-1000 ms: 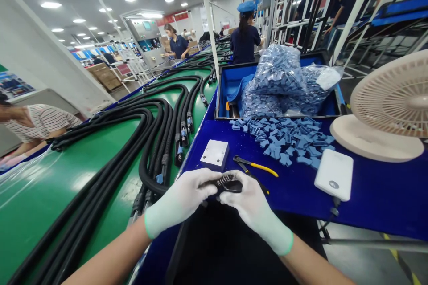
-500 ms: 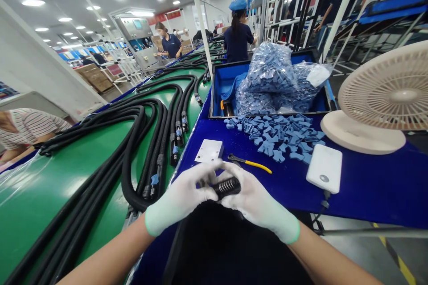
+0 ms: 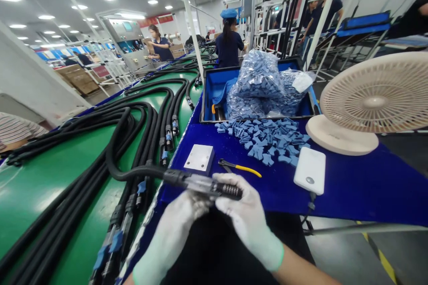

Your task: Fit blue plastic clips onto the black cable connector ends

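Both gloved hands, left hand (image 3: 180,225), right hand (image 3: 245,213), fingers gripping cable connector (image 3: 214,185)

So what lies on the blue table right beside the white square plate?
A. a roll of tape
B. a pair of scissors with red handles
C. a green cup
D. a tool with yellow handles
D: a tool with yellow handles lies just right of the white square plate on the blue table.

Left hand (image 3: 182,218) blurred, connector (image 3: 214,186) part-hidden
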Demonstrator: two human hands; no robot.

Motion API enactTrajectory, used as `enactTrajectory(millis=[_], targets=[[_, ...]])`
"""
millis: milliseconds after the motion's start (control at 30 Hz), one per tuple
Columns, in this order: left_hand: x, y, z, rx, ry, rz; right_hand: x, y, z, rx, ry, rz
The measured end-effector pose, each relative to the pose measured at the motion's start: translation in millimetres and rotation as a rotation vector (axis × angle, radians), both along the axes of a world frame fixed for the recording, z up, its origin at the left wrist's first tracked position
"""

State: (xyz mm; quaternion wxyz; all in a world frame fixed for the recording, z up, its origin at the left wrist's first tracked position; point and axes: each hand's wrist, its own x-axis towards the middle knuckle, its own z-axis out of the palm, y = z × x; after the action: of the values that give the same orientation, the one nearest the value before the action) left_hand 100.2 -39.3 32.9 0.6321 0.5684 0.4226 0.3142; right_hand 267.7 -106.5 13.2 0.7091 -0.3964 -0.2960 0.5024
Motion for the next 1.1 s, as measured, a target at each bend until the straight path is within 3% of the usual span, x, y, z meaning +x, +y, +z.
enactTrajectory(millis=[100,167,200,233,300,333,400,567,733,833,967,1033,1100], targets=[[2,11,10.0,-0.256,-0.414,0.401,1,-9,3.1,0.128,-0.310,0.249],[0,21,22.9,-0.253,-0.473,0.474,24,-8,4.7,0.149,-0.651,0.279],[-1,26,29.4,-0.200,-0.470,0.445,42,-6,4.6,0.101,-0.845,0.190],[-2,31,35.4,-0.126,-0.455,0.402,62,-2,3.7,0.008,-1.058,0.017],[-3,40,45.2,0.034,-0.391,0.339,102,8,0.3,-0.325,-1.462,-0.268],[-2,46,49.2,0.108,-0.354,0.331,119,14,-2.1,-0.486,-1.612,-0.320],[3,61,56.0,0.236,-0.299,0.322,141,24,-7.0,-0.714,-1.793,-0.288],[25,114,66.8,0.430,-0.287,0.232,156,45,-10.2,-0.832,-1.839,-0.183],[43,161,58.0,0.453,-0.284,0.223,165,53,3.9,-0.842,-1.849,-0.114],[47,172,45.9,0.450,-0.264,0.215,168,51,9.1,-0.820,-1.893,-0.129],[47,173,32.0,0.451,-0.226,0.211,173,51,10.2,-0.792,-1.870,-0.266],[47,173,26.5,0.455,-0.194,0.221,174,55,13.0,-0.706,-1.711,-0.280],[48,174,21.9,0.461,-0.159,0.233,169,61,18.8,-0.559,-1.429,-0.179]])
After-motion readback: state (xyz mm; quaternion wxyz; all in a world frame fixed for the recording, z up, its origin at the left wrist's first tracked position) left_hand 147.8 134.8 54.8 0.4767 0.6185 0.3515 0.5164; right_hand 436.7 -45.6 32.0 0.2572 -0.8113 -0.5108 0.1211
